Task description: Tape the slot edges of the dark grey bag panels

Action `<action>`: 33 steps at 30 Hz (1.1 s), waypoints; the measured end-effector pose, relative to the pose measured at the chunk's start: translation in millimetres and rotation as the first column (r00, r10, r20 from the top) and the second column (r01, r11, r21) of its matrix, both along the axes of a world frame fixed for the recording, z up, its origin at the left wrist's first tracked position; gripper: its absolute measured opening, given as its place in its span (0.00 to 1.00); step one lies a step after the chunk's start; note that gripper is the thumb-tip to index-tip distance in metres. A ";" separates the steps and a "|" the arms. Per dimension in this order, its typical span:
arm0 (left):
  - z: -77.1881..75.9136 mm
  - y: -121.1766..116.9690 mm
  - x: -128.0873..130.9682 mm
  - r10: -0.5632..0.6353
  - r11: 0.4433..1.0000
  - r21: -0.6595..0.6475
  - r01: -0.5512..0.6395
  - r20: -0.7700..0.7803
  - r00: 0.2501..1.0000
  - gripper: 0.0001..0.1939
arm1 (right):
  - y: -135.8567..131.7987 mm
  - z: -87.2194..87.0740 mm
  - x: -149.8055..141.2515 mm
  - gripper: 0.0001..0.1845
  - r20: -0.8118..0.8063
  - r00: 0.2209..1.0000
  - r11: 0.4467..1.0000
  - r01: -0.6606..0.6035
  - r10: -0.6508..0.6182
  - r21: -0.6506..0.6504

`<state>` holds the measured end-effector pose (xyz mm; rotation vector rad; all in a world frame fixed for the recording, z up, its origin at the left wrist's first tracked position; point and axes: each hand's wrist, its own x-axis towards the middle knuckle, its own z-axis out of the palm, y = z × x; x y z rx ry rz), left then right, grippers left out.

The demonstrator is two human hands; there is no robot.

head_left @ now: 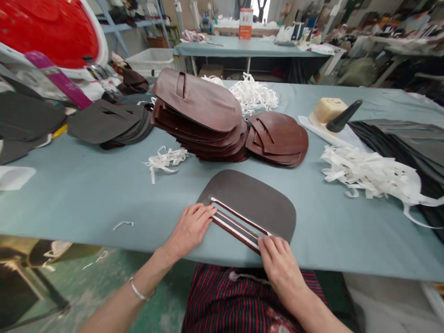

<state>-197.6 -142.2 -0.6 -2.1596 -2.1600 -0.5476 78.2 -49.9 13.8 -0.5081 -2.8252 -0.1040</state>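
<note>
A dark grey rounded panel (253, 194), apparently leather with its underside up, lies at the table's near edge. Through it runs a long slot, bordered by white tape strips (239, 214) and reddish-brown edges. My left hand (192, 227) grips the near strip at the slot's left end, its fingers bent together over the edge. At the right end, my right hand (280, 261) has its fingers closed on the same strip. Both thumbs are mostly hidden. Part of the near flap passes under the hands.
Beyond the panel stands a stack of brown leather pieces (199, 104), beside a lower brown pile (277, 138). White tape scraps (371, 173) lie right, near a dark tapered tool (344, 116) on a cream block (326, 110). Grey pieces (104, 121) are stacked left.
</note>
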 end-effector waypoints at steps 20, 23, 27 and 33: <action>-0.4 2.4 3.1 0.027 1.000 -0.006 -0.027 -0.062 0.998 0.16 | 9.4 -2.3 31.5 0.16 -0.195 0.980 0.958 -0.085 0.032 -0.273; 2.2 2.6 5.1 0.064 0.997 -0.024 -0.067 -0.099 0.993 0.16 | 13.0 0.0 31.3 0.16 -0.177 0.980 0.965 -0.130 0.090 -0.230; 2.8 3.5 6.6 0.055 0.997 -0.044 -0.063 -0.154 0.987 0.18 | 15.9 2.1 30.0 0.16 -0.172 0.979 0.962 -0.146 0.107 -0.232; 2.9 -0.6 8.1 0.013 1.000 -0.010 -0.016 -0.282 0.959 0.22 | -0.9 -10.7 32.5 0.17 -0.236 0.972 0.993 -0.037 0.008 -0.116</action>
